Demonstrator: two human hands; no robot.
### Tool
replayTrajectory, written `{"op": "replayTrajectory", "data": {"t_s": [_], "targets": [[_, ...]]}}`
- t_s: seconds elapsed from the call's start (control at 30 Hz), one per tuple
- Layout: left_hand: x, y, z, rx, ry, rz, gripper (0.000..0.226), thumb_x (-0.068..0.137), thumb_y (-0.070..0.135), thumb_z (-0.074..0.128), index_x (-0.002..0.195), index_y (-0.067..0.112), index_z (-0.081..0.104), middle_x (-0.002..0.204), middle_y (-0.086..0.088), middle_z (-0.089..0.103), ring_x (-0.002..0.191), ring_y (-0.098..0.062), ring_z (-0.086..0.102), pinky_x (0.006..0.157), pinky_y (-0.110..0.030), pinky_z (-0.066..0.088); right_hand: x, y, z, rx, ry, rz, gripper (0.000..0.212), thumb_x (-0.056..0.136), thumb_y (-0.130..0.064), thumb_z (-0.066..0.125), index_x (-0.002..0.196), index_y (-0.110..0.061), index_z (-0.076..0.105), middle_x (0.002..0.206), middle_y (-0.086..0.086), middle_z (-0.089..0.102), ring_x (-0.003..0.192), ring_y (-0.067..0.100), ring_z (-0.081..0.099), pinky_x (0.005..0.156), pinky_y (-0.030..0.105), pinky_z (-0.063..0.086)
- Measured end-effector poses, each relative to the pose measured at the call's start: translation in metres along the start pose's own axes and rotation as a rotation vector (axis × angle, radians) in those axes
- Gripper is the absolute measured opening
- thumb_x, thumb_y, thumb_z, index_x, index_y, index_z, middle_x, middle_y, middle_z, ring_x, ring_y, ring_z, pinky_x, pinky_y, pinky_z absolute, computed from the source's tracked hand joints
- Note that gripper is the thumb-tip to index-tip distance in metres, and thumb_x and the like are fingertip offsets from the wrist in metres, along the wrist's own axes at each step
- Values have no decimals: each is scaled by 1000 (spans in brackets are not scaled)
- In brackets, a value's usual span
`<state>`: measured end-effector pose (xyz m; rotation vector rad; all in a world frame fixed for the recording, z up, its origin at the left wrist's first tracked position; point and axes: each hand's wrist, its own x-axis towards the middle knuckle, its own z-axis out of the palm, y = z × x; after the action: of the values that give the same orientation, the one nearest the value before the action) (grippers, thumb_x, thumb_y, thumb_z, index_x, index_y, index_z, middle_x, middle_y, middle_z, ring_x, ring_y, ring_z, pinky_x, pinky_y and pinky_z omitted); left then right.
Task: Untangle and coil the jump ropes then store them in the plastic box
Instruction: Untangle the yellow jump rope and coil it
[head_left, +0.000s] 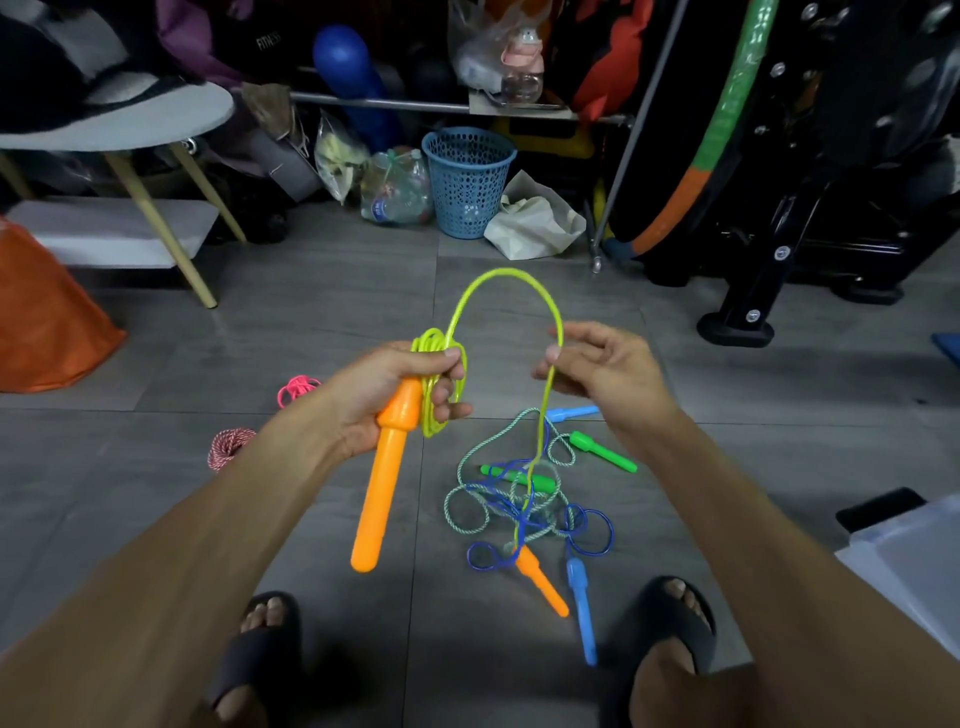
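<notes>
Left hand (387, 387): gripping orange handle (382, 488), long axis pointing to 7 o'clock, plus yellow coil (441, 382).
Right hand (597, 366): pinching yellow rope (506, 283).
Box (904, 551): lying at 4 o'clock, contents hidden.

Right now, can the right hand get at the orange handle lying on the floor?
Probably not yet: the right hand pinches the yellow-green rope, and the orange handle on the floor lies well below it in the tangle of ropes. Nothing covers it.
</notes>
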<state>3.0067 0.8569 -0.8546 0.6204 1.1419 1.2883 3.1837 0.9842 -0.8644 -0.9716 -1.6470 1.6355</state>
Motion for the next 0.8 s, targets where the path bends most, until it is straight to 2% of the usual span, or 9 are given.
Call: {"op": "replayTrajectory", "data": {"t_s": [0.07,0.17,0.23,0.33,0.47,0.57,0.63,0.73,0.8], "targets": [[-2,-1,0,18,-18,-42,18,78,17,56,62,7,57,45,-5,45,38,-18,46,84,-39,55,-1,-2,-4,100,127,10,16,86,3,61,97,-5,54,57,1,66,54,16,67,61,27,57],[-4,-3,-2,0,-30,-64,20,79,17,55,62,6,55,46,-7,46,41,-21,48,86,-42,53,3,-10,-10,202,242,-23,6,89,-2,59,89,-8,57,63,5,60,49,13,60,57,25,55],[-4,-3,-2,-29,-19,-66,19,79,18,54,63,7,55,48,-7,48,45,-23,54,81,-41,55,4,-10,-13,114,258,-33,10,91,-4,57,83,-10,60,61,4,54,41,7,48,49,23,47],[-3,-4,-4,-79,2,-45,16,78,19,57,66,8,57,51,-6,52,48,-22,58,60,-32,58,9,-1,-19,-117,300,-44,23,94,-9,51,74,-16,59,56,1,49,36,7,36,44,24,31],[-2,-5,-7,-213,-106,38,29,55,25,87,70,11,66,56,-2,55,52,-16,59,55,-29,54,10,8,-25,-621,179,7,25,92,-11,48,72,-23,55,57,0,57,43,4,47,48,23,33],[0,-5,-9,-339,-175,94,38,49,18,91,80,9,71,61,0,54,58,-14,57,50,-24,50,8,15,-21,-744,138,3,11,88,-12,53,81,-20,56,68,3,65,64,17,58,57,22,40],[0,-4,-6,-392,-181,130,51,53,17,88,99,4,71,65,1,55,60,-12,56,49,-21,47,7,18,-16,-791,123,-29,12,84,-12,55,77,-20,61,72,4,65,73,21,59,66,24,43],[0,-2,0,-381,-106,157,66,53,17,85,112,-2,64,82,0,68,58,-9,58,51,-19,48,1,20,-5,-830,-74,-50,19,81,-8,55,71,-22,63,65,-5,61,64,11,55,64,22,39],[1,1,7,-364,-11,195,41,63,14,74,102,2,66,105,-4,72,59,-9,61,53,-18,50,-7,19,5,-749,-263,-23,21,80,-3,55,70,-20,64,59,-6,60,50,5,49,56,24,40]]}}
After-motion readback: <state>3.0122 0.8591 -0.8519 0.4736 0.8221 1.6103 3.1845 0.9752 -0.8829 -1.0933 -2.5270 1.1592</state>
